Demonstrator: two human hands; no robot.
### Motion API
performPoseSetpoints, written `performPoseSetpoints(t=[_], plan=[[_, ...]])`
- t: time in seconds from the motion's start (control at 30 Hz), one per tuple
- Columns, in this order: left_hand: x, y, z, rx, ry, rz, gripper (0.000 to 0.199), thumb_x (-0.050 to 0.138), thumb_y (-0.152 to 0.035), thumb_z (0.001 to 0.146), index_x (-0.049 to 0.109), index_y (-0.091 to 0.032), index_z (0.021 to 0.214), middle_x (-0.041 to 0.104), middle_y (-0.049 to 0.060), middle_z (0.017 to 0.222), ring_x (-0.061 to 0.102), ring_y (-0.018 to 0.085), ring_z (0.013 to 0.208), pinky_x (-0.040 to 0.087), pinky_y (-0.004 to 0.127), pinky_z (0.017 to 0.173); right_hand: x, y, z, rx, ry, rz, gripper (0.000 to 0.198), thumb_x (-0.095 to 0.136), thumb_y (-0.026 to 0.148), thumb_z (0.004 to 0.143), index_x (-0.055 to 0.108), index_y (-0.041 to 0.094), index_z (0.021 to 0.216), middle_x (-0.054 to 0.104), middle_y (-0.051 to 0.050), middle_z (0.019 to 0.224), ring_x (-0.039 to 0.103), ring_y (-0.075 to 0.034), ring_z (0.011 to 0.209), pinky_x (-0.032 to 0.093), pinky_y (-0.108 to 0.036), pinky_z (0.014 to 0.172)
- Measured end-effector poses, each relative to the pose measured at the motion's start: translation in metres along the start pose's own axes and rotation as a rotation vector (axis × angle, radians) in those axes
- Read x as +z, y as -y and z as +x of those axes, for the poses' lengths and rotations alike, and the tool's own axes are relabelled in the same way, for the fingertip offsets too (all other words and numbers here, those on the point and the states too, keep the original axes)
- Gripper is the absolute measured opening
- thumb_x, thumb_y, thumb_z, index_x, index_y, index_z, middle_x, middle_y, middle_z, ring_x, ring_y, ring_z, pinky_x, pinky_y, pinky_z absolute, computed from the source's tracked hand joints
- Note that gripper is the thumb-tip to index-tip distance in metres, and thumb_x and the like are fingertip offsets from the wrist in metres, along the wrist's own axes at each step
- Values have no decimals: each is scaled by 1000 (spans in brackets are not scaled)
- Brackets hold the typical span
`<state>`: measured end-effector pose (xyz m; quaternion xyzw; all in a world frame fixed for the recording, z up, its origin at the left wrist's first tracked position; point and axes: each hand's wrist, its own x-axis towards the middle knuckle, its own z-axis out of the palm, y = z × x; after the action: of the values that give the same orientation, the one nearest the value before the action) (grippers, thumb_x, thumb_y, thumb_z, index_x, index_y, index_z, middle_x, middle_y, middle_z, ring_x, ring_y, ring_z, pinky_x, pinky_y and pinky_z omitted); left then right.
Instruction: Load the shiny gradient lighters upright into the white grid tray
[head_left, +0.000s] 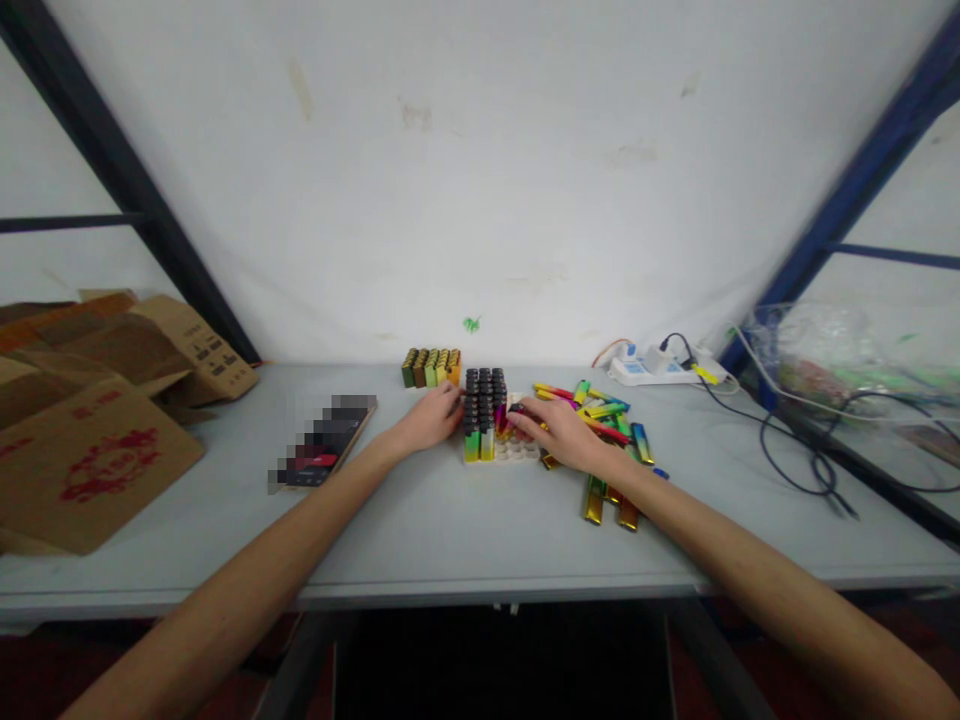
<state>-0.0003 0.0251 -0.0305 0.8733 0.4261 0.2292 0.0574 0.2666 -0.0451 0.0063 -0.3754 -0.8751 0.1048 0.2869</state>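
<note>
Roughly two-thirds of the white tray [525,452] already stands full of upright lighters [484,405] mid-table; its near right cells look bare. The right hand [559,432] pinches a pink lighter [504,416] over them, the left hand [431,418] rests curled against the block. Loose lighters [607,420] lie right, a finished row [431,367] behind.

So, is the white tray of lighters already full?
Not full. The white tray shows empty cells at its front right, beside the upright lighters; the right hand partly hides it.

The left hand [429,420] rests against a tray [491,440] of upright lighters. The right hand [564,432] holds one lighter [516,408] over it, beside loose lighters [607,420].
</note>
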Motion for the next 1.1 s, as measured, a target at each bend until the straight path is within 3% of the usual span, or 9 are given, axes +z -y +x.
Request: performPoseSetpoints(t=[0.27, 0.47, 0.67, 0.8, 0.97, 1.1], plan=[[-1, -1, 0, -7, 5, -13, 21, 45, -20, 94, 65, -15, 98, 60, 13, 99, 59, 27, 97, 52, 42, 92, 5, -2, 0, 18, 52, 48, 27, 45, 35, 108, 54, 20, 87, 68, -3, 76, 62, -16, 67, 40, -27, 65], [0, 1, -1, -11, 2, 4, 19, 45, -20, 93, 64, -15, 95, 60, 13, 98, 59, 26, 92, 53, 41, 87, 10, 5, 0, -15, 66, -129, 28, 48, 36, 107, 57, 19, 86, 64, -3, 73, 55, -15, 62, 33, -28, 62], [0, 1, -1, -7, -13, -35, 17, 47, -20, 92, 64, -16, 93, 61, 11, 96, 59, 25, 91, 53, 41, 88, 0, 5, 3, -76, 49, -298, 34, 49, 44, 105, 64, 18, 90, 67, -8, 86, 59, -20, 75, 38, -30, 69], [-1, -1, 0, -4, -3, -24, 17, 47, -19, 92, 63, -16, 93, 60, 12, 97, 59, 25, 93, 53, 41, 90, -13, -7, 1, -77, 74, -211, 35, 54, 49, 102, 68, 18, 95, 68, -7, 83, 60, -20, 75, 40, -29, 71], [-1, 1, 0, -6, 18, -3, 17, 46, -19, 92, 62, -15, 96, 60, 12, 99, 60, 26, 96, 53, 42, 92, -27, -28, -2, -70, 124, -110, 30, 52, 37, 104, 72, 16, 97, 71, -8, 88, 63, -18, 76, 44, -29, 73], [-1, 0, 0, -21, 19, 8, 16, 47, -19, 92, 62, -15, 95, 60, 12, 99, 60, 26, 93, 54, 42, 90, -43, -40, -6, -24, 252, -40, 21, 64, 35, 97, 75, 18, 97, 73, -7, 92, 65, -18, 79, 47, -30, 74]])
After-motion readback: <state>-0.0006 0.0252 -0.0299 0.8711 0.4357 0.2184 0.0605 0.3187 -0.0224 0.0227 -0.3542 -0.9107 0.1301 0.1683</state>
